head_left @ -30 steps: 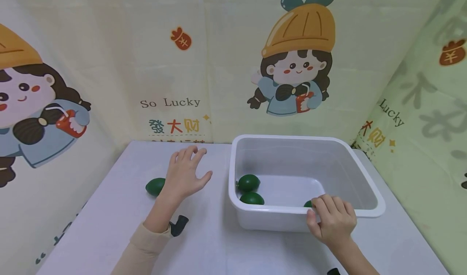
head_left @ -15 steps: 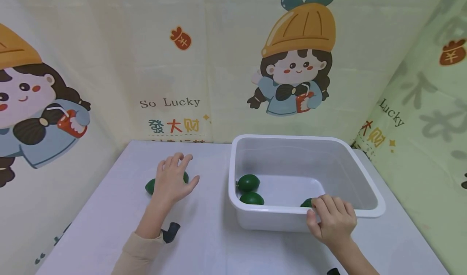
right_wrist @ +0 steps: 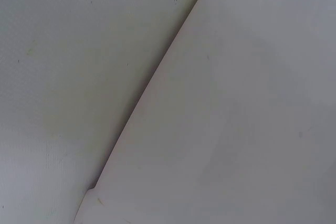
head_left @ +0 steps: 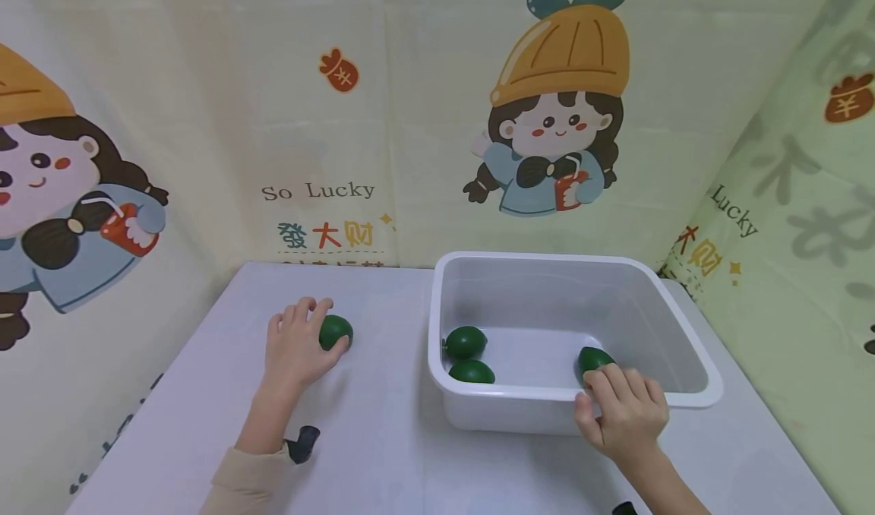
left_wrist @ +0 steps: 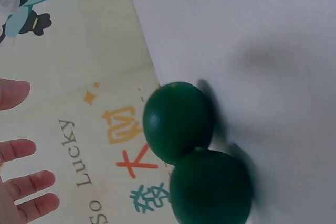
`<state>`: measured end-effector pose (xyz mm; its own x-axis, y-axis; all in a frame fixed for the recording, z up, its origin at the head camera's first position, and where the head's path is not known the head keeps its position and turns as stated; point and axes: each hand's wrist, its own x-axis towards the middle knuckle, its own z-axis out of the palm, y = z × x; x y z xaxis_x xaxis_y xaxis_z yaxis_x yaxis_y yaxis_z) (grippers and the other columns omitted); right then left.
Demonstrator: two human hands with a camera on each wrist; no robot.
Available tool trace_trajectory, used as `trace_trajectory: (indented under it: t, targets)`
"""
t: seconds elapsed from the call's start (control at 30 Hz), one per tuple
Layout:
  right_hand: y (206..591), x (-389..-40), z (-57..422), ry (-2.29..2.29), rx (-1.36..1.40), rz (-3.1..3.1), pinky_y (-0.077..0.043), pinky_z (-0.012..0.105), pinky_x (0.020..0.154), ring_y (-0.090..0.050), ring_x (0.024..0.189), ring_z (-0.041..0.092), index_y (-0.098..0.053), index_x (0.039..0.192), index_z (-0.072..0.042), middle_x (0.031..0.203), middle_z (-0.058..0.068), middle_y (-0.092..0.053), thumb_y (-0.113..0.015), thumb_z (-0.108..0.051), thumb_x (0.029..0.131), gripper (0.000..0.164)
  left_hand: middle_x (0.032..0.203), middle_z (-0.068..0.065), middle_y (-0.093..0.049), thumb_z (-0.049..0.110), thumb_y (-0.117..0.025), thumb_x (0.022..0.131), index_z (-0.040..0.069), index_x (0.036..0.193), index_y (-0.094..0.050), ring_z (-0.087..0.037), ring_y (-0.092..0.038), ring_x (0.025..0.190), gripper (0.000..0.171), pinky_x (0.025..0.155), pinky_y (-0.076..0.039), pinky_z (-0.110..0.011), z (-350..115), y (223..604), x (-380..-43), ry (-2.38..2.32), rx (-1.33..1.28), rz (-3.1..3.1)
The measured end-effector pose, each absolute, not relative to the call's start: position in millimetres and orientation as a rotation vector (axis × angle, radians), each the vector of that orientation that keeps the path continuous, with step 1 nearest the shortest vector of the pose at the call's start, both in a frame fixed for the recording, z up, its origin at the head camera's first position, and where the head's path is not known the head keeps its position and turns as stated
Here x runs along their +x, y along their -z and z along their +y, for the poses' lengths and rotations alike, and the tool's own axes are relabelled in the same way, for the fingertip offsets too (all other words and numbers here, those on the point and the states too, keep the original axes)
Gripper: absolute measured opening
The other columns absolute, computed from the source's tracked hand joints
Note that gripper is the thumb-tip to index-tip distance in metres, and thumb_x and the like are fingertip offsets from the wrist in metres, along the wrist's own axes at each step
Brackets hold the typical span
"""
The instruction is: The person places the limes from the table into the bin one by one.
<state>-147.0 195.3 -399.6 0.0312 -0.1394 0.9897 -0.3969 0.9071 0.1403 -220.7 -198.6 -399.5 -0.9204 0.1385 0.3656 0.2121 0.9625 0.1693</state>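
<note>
My left hand hovers over the left part of the table, thumb apart from the loosely bent fingers. Beside its thumb, a green lime shows in the head view. The left wrist view has this lime and another lime side by side on the table, with the fingers spread apart from them; the head view hides the second behind the hand. My right hand grips the front rim of a white plastic tub. Close behind its knuckles, inside the tub, lies a lime.
Two more limes, one behind the other, lie at the tub's left wall. The tub stands on a white table. Cloth with printed cartoon figures hangs behind and at both sides.
My left hand has moved left and slightly nearer, uncovering one lime at its right. The lime near my right hand has rolled back and right inside the tub. The right hand stays put.
</note>
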Motion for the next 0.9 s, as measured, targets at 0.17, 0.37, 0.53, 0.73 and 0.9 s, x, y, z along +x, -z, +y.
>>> trace_trajectory:
  t: [0.17,0.37,0.53,0.73,0.9]
  targets:
    - [400,-147,195,-0.204,0.433,-1.54,-0.023,0.036,0.046,-0.037,0.044,0.027,-0.047,0.056,-0.006,0.053,0.008,-0.045,-0.035,-0.037,0.088,0.047,0.114,-0.019,-0.044,0.038,-0.062,0.076,0.006,0.125,-0.047,-0.037,-0.04,0.103,0.06,0.09,-0.028,-0.057,-211,406,-220,0.295,-0.204,-2.784]
    - [400,-147,196,-0.201,0.43,-1.545,-0.022,0.036,0.046,-0.036,0.043,0.026,-0.046,0.055,-0.006,0.052,0.008,-0.044,-0.035,-0.038,0.088,0.047,0.116,-0.02,-0.044,0.038,-0.062,0.077,0.005,0.125,-0.046,-0.038,-0.039,0.105,0.061,0.09,-0.026,-0.058,-224,414,-222,0.319,-0.15,-2.828]
    - [399,-148,195,-0.201,0.436,-1.533,-0.022,0.035,0.046,-0.036,0.043,0.026,-0.048,0.055,-0.005,0.052,0.007,-0.045,-0.035,-0.037,0.088,0.047,0.116,-0.021,-0.043,0.038,-0.062,0.077,0.004,0.126,-0.045,-0.039,-0.039,0.105,0.061,0.09,-0.026,-0.059,-233,421,-223,0.311,-0.121,-2.852]
    - [398,-148,194,-0.204,0.441,-1.531,-0.021,0.035,0.046,-0.035,0.043,0.026,-0.047,0.056,-0.005,0.052,0.007,-0.045,-0.036,-0.036,0.087,0.046,0.114,-0.022,-0.042,0.038,-0.061,0.076,0.004,0.125,-0.045,-0.039,-0.038,0.103,0.061,0.088,-0.026,-0.06,-244,428,-225,0.281,-0.108,-2.866]
    - [397,-147,193,-0.201,0.438,-1.537,-0.021,0.035,0.046,-0.036,0.043,0.026,-0.047,0.055,-0.005,0.052,0.007,-0.045,-0.035,-0.036,0.087,0.045,0.114,-0.023,-0.042,0.038,-0.063,0.074,0.005,0.124,-0.044,-0.04,-0.038,0.102,0.062,0.087,-0.026,-0.062,-253,433,-228,0.264,-0.106,-2.868]
